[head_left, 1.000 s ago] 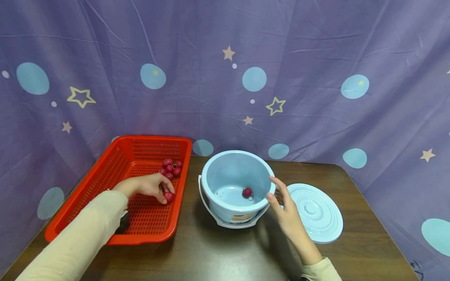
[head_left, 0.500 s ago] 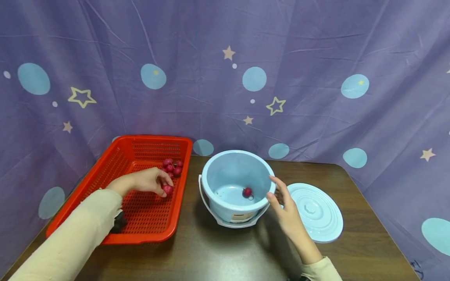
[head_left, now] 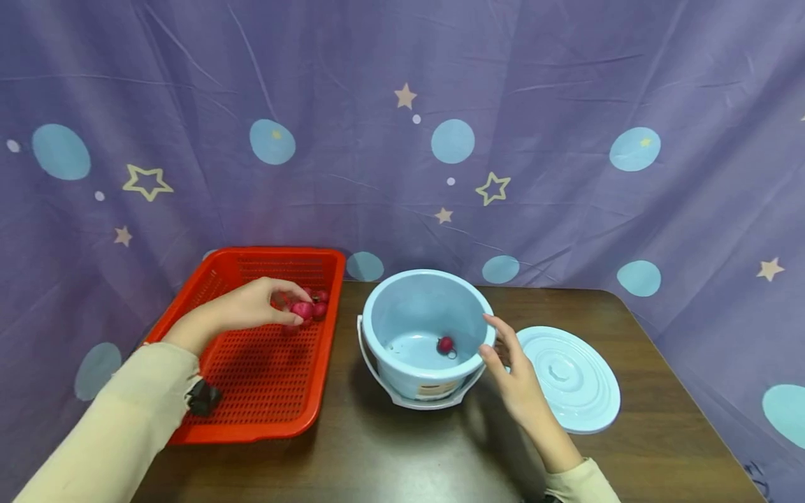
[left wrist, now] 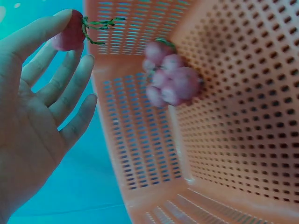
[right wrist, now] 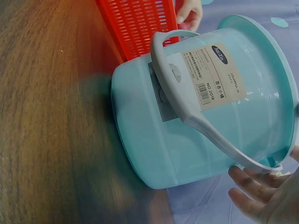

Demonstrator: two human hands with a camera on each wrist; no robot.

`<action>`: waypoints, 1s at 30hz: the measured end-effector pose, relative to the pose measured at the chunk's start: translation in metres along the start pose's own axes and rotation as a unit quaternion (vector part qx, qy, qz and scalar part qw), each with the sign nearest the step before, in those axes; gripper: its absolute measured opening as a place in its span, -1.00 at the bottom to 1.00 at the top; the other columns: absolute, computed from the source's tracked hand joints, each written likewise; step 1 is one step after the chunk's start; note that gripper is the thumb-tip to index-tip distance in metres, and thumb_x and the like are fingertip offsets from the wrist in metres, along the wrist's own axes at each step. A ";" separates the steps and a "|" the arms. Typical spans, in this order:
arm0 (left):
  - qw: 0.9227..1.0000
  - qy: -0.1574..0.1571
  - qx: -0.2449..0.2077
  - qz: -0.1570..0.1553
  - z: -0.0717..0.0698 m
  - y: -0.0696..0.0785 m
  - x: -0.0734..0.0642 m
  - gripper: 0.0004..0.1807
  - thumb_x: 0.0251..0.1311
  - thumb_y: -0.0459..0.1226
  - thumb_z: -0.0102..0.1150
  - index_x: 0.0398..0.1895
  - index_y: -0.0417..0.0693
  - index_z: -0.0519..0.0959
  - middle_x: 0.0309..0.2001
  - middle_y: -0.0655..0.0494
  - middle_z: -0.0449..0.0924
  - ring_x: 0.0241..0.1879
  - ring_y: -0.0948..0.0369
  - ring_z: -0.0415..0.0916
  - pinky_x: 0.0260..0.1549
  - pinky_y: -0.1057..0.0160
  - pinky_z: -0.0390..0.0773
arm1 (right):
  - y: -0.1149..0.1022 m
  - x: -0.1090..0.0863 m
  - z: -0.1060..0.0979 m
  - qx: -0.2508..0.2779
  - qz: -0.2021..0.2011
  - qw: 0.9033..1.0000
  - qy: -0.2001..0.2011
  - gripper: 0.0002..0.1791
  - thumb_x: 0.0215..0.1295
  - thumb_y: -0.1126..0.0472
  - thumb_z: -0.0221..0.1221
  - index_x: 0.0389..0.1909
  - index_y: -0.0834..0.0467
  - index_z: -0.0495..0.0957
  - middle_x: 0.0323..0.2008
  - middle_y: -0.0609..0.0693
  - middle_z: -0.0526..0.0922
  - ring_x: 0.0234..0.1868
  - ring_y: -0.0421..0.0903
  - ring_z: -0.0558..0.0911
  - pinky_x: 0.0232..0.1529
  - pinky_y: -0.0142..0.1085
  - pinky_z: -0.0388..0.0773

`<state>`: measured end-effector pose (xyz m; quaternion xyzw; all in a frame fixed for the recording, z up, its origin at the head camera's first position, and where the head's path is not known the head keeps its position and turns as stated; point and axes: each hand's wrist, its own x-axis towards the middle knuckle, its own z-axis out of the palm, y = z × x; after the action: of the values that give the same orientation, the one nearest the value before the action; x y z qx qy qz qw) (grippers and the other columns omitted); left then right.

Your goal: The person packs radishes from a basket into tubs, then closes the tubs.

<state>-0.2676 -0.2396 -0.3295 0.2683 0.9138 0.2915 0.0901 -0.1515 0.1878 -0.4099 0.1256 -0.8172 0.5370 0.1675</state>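
Observation:
My left hand [head_left: 254,306] pinches a red radish [head_left: 303,309] between thumb and fingers above the red basket [head_left: 312,412]. In the left wrist view this radish [left wrist: 70,31] shows short green stems. A cluster of radishes [left wrist: 170,77] lies in the basket corner, partly behind the hand in the head view. My right hand [head_left: 518,381] touches the right side of the rim of the light blue bucket [head_left: 393,360] with spread, relaxed fingers. Inside the bucket, one radish [head_left: 445,344] rests on the bottom. The right wrist view shows the bucket's label [right wrist: 212,77] and lowered handle [right wrist: 170,88].
A light blue round lid [head_left: 569,381] lies on the brown wooden table [head_left: 377,468], right of the bucket. Behind the table hangs a purple curtain [head_left: 352,188] with stars and dots. A dark device [head_left: 204,398] sits at the left wrist.
My left hand has risen and moved away from me with the pinched radish, toward the cluster at the far right of the basket. My right hand stays at the bucket rim.

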 end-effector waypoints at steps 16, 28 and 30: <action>0.998 0.021 -0.062 0.005 0.001 0.069 -0.001 -0.65 0.18 -0.11 0.40 0.03 0.12 0.61 -0.24 0.13 0.64 -0.43 0.11 0.58 -0.46 0.13 0.63 | 0.004 0.000 0.001 -0.004 0.005 1.000 0.002 -0.46 0.47 0.27 0.07 0.43 0.01 0.28 0.07 0.20 0.60 0.01 -0.08 0.57 0.00 -0.36 0.46; 0.994 0.051 0.055 0.079 0.013 0.117 0.008 -0.61 0.14 -0.05 0.42 0.06 0.30 0.62 -0.15 0.36 0.59 -0.21 0.24 0.47 -0.21 0.15 0.51 | 0.005 0.001 0.001 0.006 0.001 1.000 0.003 -0.46 0.47 0.29 0.07 0.42 0.03 0.29 0.07 0.20 0.61 0.01 -0.08 0.57 0.00 -0.36 0.46; 0.993 0.047 0.066 0.088 0.017 0.124 0.010 -0.59 0.14 -0.05 0.42 0.08 0.29 0.62 -0.11 0.37 0.59 -0.16 0.27 0.47 -0.16 0.14 0.51 | 0.005 0.001 0.001 0.007 0.000 1.000 0.003 -0.47 0.47 0.29 0.07 0.42 0.03 0.29 0.07 0.20 0.61 0.02 -0.09 0.56 0.00 -0.36 0.46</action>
<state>-0.2161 -0.1415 -0.2712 0.3390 0.9070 0.2498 0.0027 -0.1547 0.1888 -0.4142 0.1248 -0.8126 0.5435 0.1693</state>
